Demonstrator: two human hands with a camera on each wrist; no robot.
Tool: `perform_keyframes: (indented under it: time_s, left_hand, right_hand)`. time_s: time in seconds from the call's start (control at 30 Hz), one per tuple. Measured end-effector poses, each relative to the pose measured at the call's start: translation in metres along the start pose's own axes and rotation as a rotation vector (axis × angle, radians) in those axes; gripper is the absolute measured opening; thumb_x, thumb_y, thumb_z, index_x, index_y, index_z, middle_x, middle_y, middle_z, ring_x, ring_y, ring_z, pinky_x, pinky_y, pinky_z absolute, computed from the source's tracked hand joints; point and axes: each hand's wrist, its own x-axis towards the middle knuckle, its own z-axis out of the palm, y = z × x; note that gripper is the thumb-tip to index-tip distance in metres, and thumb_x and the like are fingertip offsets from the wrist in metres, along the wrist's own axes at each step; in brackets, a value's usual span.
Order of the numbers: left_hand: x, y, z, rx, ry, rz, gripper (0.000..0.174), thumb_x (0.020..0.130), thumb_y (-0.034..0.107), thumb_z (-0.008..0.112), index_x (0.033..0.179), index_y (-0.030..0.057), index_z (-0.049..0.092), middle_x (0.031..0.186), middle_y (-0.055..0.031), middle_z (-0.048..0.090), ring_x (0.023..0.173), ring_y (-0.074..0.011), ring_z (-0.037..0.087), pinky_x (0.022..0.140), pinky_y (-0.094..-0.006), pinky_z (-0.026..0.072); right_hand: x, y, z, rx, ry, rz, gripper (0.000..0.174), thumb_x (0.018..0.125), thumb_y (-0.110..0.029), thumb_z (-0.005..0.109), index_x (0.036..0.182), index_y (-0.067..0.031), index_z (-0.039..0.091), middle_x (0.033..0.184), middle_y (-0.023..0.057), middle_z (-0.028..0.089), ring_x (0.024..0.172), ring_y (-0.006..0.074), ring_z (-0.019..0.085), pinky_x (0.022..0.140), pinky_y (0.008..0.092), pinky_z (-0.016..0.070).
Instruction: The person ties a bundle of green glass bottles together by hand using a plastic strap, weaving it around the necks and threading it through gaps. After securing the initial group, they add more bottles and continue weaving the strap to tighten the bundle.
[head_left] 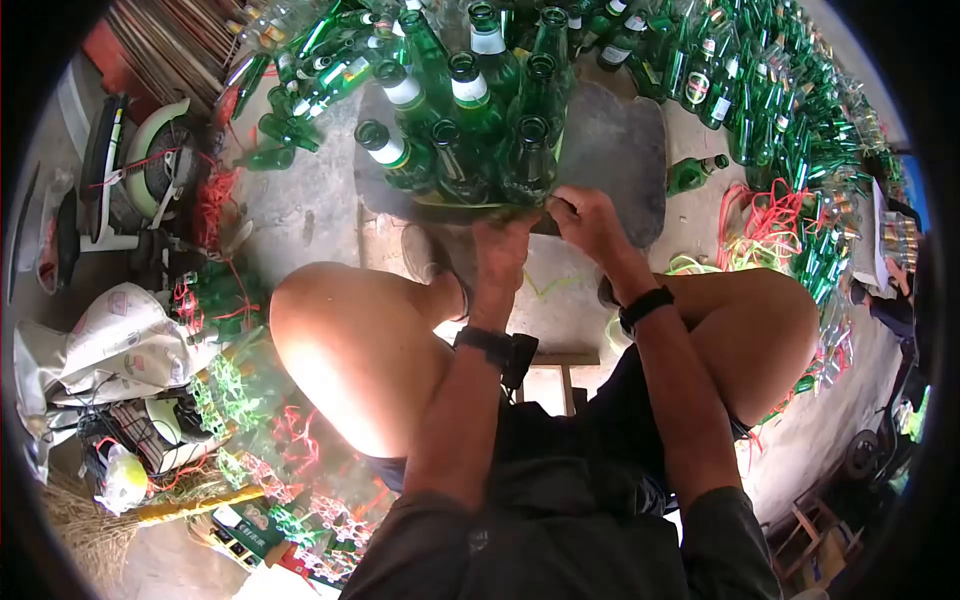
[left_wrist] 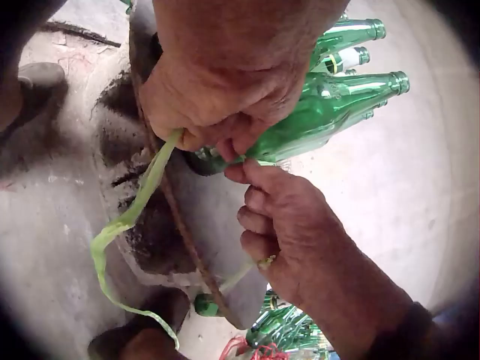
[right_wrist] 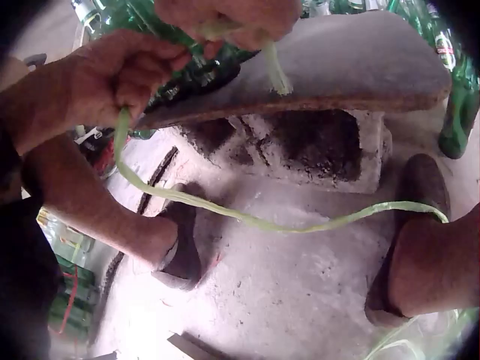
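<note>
A cluster of green glass bottles (head_left: 470,130) stands on a flat stone slab (head_left: 615,140) in front of my knees. Both hands work at its near bottom edge. My left hand (head_left: 500,250) grips a pale green plastic string (left_wrist: 127,217) in its curled fingers, hard against the bottles (left_wrist: 322,112). From it the string (right_wrist: 247,214) trails loose down to the ground. My right hand (head_left: 590,220) pinches the string's short other end (right_wrist: 276,71) just beside the left hand (right_wrist: 127,75). In the left wrist view the right hand (left_wrist: 285,225) has its fingers curled.
Many more green bottles (head_left: 760,90) cover the ground at the back and right. Orange and green string (head_left: 770,225) lies tangled to the right. Sacks (head_left: 110,340) and netting (head_left: 250,420) lie to the left. The slab rests on a concrete block (right_wrist: 315,150), with my shoes (right_wrist: 180,255) on either side.
</note>
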Motion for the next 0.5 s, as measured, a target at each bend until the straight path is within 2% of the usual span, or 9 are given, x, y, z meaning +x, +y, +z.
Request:
perform_keyframes:
  time_s: [0.1,0.2,0.27,0.37,0.5]
  left_hand:
    - [-0.004,0.013,0.004,0.195,0.094,-0.106,0.020,0.079,0.009,0.076,0.093,-0.0042,0.075,0.088,-0.0037,0.071,0.079,-0.0124,0.060,0.071,-0.0285,0.0459]
    - [-0.006,0.015,0.006,0.196,0.115,-0.093,0.017,0.078,0.007,0.076,0.092,-0.0039,0.075,0.087,-0.0025,0.070,0.078,-0.0118,0.059,0.070,-0.0283,0.0453]
    - [-0.009,0.018,0.013,0.097,0.086,-0.041,0.016,0.078,0.005,0.075,0.091,-0.0037,0.075,0.087,-0.0019,0.070,0.077,-0.0115,0.059,0.071,-0.0284,0.0454]
    - [-0.009,0.014,0.012,0.069,0.117,-0.064,0.015,0.078,0.004,0.075,0.091,-0.0033,0.075,0.088,-0.0017,0.070,0.077,-0.0116,0.059,0.071,-0.0285,0.0457]
    - [-0.010,0.016,0.018,0.070,0.157,-0.081,0.016,0.078,0.003,0.075,0.093,-0.0037,0.075,0.089,-0.0025,0.071,0.078,-0.0118,0.059,0.072,-0.0285,0.0461]
  right_hand:
    - [-0.001,-0.001,0.004,0.038,-0.004,0.013,0.015,0.088,-0.014,0.065,0.082,-0.0012,0.060,0.079,0.0241,0.060,0.072,0.0478,0.058,0.060,0.0484,0.0466]
    - [-0.002,-0.002,0.005,0.067,-0.016,0.012,0.011,0.088,-0.012,0.064,0.084,-0.0022,0.060,0.078,0.0239,0.061,0.073,0.0478,0.059,0.060,0.0500,0.0469]
    - [-0.001,-0.001,0.000,-0.009,0.014,-0.079,0.009,0.088,-0.012,0.062,0.087,-0.0029,0.061,0.078,0.0242,0.062,0.074,0.0478,0.061,0.061,0.0522,0.0475]
    - [0.001,-0.002,-0.002,-0.131,-0.020,-0.098,0.007,0.089,-0.011,0.061,0.088,-0.0038,0.061,0.076,0.0246,0.062,0.074,0.0481,0.061,0.062,0.0539,0.0479]
    - [0.007,0.000,-0.006,-0.138,-0.020,-0.093,0.008,0.088,-0.012,0.062,0.087,-0.0042,0.061,0.075,0.0248,0.061,0.073,0.0484,0.061,0.061,0.0538,0.0479]
